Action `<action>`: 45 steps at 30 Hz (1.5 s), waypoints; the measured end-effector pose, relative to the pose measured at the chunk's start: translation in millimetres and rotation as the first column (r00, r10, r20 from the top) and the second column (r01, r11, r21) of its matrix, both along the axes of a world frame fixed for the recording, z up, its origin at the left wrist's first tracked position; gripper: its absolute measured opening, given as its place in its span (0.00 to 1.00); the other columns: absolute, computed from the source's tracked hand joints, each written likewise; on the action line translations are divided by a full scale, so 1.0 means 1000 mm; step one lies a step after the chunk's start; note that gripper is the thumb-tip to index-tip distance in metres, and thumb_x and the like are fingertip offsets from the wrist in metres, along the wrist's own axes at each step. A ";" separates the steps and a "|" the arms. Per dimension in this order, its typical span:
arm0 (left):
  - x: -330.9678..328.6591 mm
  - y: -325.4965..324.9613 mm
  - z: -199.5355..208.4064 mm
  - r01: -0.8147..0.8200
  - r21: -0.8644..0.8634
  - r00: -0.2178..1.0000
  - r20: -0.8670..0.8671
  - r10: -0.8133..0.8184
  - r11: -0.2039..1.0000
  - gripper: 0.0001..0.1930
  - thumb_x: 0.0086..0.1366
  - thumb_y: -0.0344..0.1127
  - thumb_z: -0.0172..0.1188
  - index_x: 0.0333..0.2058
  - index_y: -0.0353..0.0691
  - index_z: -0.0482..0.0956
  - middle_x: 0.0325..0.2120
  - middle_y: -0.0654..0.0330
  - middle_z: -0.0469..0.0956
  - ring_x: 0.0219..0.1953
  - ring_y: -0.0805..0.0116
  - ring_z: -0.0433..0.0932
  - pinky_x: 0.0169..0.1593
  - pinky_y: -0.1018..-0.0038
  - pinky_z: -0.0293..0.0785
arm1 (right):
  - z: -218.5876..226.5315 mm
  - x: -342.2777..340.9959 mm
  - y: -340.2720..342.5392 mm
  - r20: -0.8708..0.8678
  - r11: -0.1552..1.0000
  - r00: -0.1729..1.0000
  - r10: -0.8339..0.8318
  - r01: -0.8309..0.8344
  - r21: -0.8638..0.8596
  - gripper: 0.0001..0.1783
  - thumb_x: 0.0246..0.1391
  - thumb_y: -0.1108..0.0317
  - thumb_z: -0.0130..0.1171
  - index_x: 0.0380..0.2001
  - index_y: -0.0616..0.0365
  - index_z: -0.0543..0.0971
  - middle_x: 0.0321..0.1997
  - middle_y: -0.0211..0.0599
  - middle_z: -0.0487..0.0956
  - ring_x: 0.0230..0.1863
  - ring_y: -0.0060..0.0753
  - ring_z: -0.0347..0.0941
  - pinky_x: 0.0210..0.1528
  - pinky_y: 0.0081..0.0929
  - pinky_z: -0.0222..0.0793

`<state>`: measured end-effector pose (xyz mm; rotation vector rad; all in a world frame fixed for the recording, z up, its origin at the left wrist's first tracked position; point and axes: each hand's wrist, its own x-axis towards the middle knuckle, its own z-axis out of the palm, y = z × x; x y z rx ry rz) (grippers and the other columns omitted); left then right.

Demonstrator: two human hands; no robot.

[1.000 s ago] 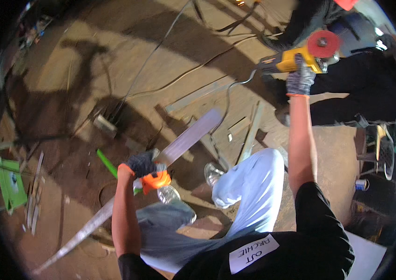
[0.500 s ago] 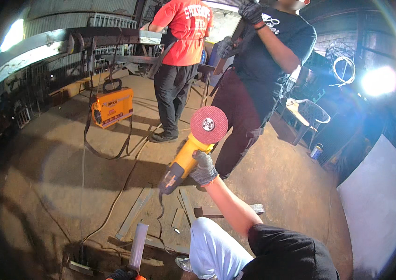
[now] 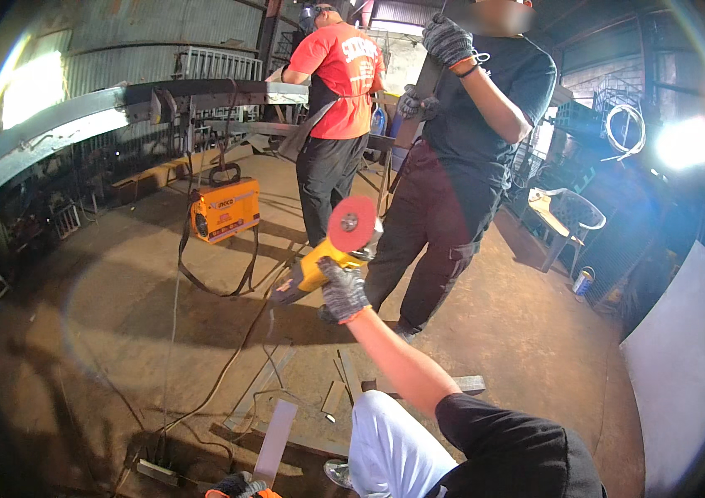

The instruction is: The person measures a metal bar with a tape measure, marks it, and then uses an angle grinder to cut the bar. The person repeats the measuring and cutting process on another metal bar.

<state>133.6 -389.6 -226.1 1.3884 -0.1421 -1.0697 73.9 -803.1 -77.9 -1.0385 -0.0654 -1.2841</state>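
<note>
My right hand [image 3: 344, 290], in a grey knitted glove, holds a yellow and black angle grinder [image 3: 319, 270] out in front of me. Its red disc [image 3: 351, 222] is at the upper end, beside a co-worker's dark trousers. At the lower edge, my left hand [image 3: 240, 484], in a dark glove with an orange cuff, is partly cut off by the picture. Its fingers are closed round the lower end of a flat metal strip [image 3: 276, 440], which slants up from the glove.
One person [image 3: 452, 166] stands just ahead with gloved hands around a long bar. Another, in a red shirt [image 3: 342, 79], works farther back. An orange welding machine [image 3: 226, 209] hangs by straps below a steel beam [image 3: 78, 116]. Metal offcuts [image 3: 334, 397] and cables lie on the floor.
The grinder has tilted further over to the left and its disc has turned partly edge-on. My view has shifted, so the surroundings sit lower and farther right. Both hands keep their holds.
</note>
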 end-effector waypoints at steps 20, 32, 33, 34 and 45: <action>-0.023 0.012 -0.095 -0.214 -0.215 0.906 -0.407 0.112 0.953 0.06 0.56 0.33 0.48 0.27 0.37 0.69 0.19 0.57 0.68 0.22 0.62 0.67 0.29 0.68 0.66 | 0.029 0.159 0.137 0.333 0.694 0.810 0.482 -0.585 0.420 0.25 0.43 0.65 0.65 0.46 0.46 0.68 0.40 0.27 0.72 0.43 0.28 0.69 0.48 0.33 0.67; -0.027 -0.033 -0.073 -0.125 -0.154 0.957 -0.280 0.078 0.980 0.07 0.56 0.34 0.48 0.27 0.37 0.70 0.19 0.57 0.69 0.22 0.62 0.67 0.29 0.68 0.67 | -0.107 0.078 0.118 0.206 0.576 0.817 0.539 -0.535 0.618 0.26 0.44 0.60 0.64 0.46 0.48 0.66 0.44 0.32 0.72 0.48 0.36 0.68 0.55 0.43 0.62; -0.029 -0.034 -0.072 -0.124 -0.146 0.957 -0.281 0.080 0.981 0.07 0.56 0.34 0.48 0.27 0.37 0.70 0.19 0.57 0.69 0.22 0.62 0.68 0.29 0.68 0.67 | -0.115 0.066 0.120 0.199 0.568 0.814 0.546 -0.534 0.626 0.25 0.44 0.61 0.63 0.46 0.48 0.66 0.44 0.33 0.72 0.48 0.36 0.68 0.55 0.43 0.62; -0.028 -0.034 -0.072 -0.119 -0.148 0.960 -0.271 0.076 0.982 0.07 0.56 0.34 0.48 0.27 0.37 0.70 0.19 0.57 0.69 0.22 0.62 0.68 0.29 0.68 0.67 | -0.121 0.058 0.118 0.173 0.567 0.829 0.532 -0.500 0.654 0.26 0.44 0.61 0.63 0.47 0.48 0.66 0.44 0.33 0.72 0.49 0.36 0.68 0.55 0.42 0.62; -0.045 -0.035 -0.065 -0.117 -0.117 0.972 -0.218 0.090 0.986 0.07 0.56 0.34 0.48 0.27 0.37 0.70 0.19 0.57 0.70 0.22 0.62 0.68 0.29 0.67 0.67 | -0.152 -0.001 0.117 0.173 0.472 0.858 0.483 -0.421 0.775 0.26 0.42 0.63 0.64 0.46 0.48 0.67 0.45 0.32 0.71 0.48 0.36 0.67 0.56 0.41 0.63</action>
